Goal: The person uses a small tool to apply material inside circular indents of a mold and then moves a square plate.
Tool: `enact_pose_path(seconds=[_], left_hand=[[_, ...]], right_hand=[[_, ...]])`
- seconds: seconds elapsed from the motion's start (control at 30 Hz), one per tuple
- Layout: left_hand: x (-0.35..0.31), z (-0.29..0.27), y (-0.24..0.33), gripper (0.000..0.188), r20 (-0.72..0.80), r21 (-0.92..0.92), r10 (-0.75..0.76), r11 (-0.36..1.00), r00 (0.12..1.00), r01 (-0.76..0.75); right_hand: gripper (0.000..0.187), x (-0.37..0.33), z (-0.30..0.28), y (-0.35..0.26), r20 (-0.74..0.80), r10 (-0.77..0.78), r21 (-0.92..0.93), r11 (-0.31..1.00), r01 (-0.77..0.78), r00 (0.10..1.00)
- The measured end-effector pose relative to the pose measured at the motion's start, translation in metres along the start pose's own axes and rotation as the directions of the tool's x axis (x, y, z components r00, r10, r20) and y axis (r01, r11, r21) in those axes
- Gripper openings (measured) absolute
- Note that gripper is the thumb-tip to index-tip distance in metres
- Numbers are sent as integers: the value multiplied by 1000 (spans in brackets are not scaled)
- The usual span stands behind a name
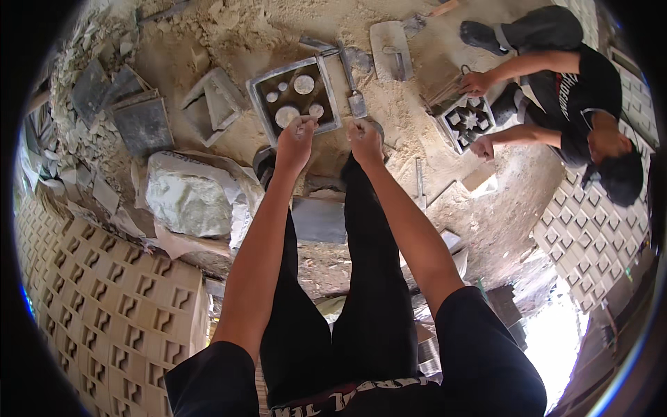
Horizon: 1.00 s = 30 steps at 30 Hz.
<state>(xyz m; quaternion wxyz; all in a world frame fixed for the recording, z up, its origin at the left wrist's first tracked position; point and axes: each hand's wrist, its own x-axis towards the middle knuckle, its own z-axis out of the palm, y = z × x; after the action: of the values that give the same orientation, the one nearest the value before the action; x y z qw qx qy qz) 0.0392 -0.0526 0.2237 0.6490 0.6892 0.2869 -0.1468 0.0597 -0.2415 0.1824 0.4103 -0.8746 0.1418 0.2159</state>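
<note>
A square grey frame [329,90] lies on the sandy ground before me. Inside it, on a dark surface, sit several pale round pieces; the largest disc [303,85] is near the far right corner. My left hand [295,144] is closed at the frame's near edge, its fingertips beside a small disc [316,110]. Just right of the frame, my right hand [365,142] is closed too, with a dark rounded object [379,131] partly hidden beside it. Whatever either hand may hold is hidden. A small trowel [357,104] lies beyond the right hand.
A flat float [390,50] lies farther off. At right a co-worker [590,87] handles a frame [470,119] with pale star-like shapes. Left are grey plates [142,126], an angular frame [212,104] and a whitish bulky sack [191,194]. Stacked patterned blocks [114,292] rise at lower left.
</note>
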Motion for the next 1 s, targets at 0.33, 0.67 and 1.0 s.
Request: enact_pose_path(seconds=[0.33,0.67,1.0], left_hand=[[-82,-87,-2,29,168,145,34,988,985,-59],[-186,-63,-47,29,158,206,-35,978,987,2],[-291,23,-46,31,-49,15,-33,999,998,34]], right_hand=[[31,-96,-20,-117,-258,94,288,957,-17,961],[25,-203,-30,-27,-155,137,187,976,-107,978],[30,-310,-71,105,-186,71,270,963,-19,980]])
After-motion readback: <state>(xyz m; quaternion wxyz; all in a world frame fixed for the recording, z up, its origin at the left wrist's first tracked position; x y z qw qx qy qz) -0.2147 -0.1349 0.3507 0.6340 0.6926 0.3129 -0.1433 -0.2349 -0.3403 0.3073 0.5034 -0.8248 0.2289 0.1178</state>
